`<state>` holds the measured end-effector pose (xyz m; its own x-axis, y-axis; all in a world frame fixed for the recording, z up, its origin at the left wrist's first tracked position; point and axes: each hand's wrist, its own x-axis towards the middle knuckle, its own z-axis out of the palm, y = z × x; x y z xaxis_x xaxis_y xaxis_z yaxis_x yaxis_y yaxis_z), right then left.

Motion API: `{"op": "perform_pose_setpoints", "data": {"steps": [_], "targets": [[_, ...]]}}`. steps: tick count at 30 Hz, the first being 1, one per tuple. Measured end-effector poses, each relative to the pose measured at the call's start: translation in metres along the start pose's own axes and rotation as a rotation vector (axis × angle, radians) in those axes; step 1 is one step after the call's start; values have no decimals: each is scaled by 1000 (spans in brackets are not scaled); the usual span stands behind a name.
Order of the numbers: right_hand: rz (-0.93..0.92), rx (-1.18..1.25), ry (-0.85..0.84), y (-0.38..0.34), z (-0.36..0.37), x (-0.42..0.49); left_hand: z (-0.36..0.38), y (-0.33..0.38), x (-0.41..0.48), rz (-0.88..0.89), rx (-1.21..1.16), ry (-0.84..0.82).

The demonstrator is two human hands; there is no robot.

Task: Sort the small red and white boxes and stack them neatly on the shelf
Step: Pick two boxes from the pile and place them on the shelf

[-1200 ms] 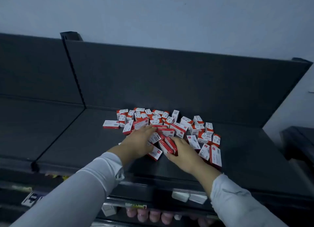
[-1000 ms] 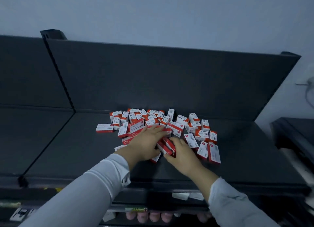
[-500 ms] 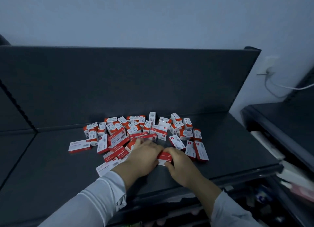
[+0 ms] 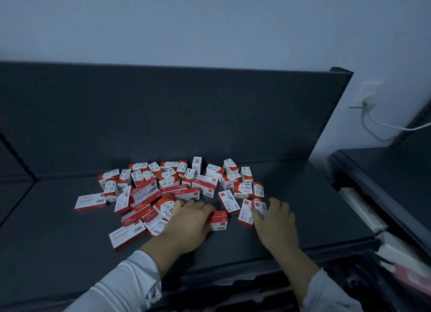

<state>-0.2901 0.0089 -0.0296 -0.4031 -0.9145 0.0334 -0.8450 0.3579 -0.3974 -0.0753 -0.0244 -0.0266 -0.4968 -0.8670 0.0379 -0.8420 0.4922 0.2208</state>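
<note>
The small red and white boxes (image 4: 205, 185) are heaped mid-shelf (image 4: 314, 206), in a loose pile. They are judged light, stiff and easily slid, best taken by their long sides. The left hand (image 4: 189, 220) is laid palm-down against a short stack (image 4: 218, 219) at the near edge; whether it is gripped cannot be told. To the right, a box (image 4: 260, 206) is pinched between the curled fingers and thumb of the right hand (image 4: 276, 220).

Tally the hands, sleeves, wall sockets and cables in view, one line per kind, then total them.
Bare hands: 2 (left hand; right hand, pinching a small red and white cardboard box)
White sleeves: 2 (left sleeve; right sleeve)
White wall socket: 1
White cable: 1
Total: 6
</note>
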Motion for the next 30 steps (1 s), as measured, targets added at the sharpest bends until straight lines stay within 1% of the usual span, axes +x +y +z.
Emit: {"op": "perform_pose_setpoints", "data": {"steps": [1,3,6,8,10,14,19,21,24,27,30], "targets": [[22,2,-40,2,3,1,0,1,0,-13,-7,1],[8,74,-61,3,10,5,0,2,2,-33,-18,-6],[-40,206,-18,-2,15,10,-7,5,4,-62,-97,-62],[-68,238,22,-6,15,12,-11,6,5,-100,-201,-113],[-83,246,21,-10,16,14,-11,7,6,-116,-263,-144],[-90,226,-21,-15,21,14,-6,7,9,-126,-272,-121],[-109,133,-45,-19,22,13,4,7,11,-119,-161,-87],[-153,79,-83,-18,19,14,4,10,11,-116,-150,-102],[-292,-31,-173,-12,11,17,4,8,11,-106,-100,-122],[-351,11,-243,1,4,20,4,3,10,-104,-128,-98],[-368,46,-254,15,-3,23,4,4,9,-105,-157,-91]]}}
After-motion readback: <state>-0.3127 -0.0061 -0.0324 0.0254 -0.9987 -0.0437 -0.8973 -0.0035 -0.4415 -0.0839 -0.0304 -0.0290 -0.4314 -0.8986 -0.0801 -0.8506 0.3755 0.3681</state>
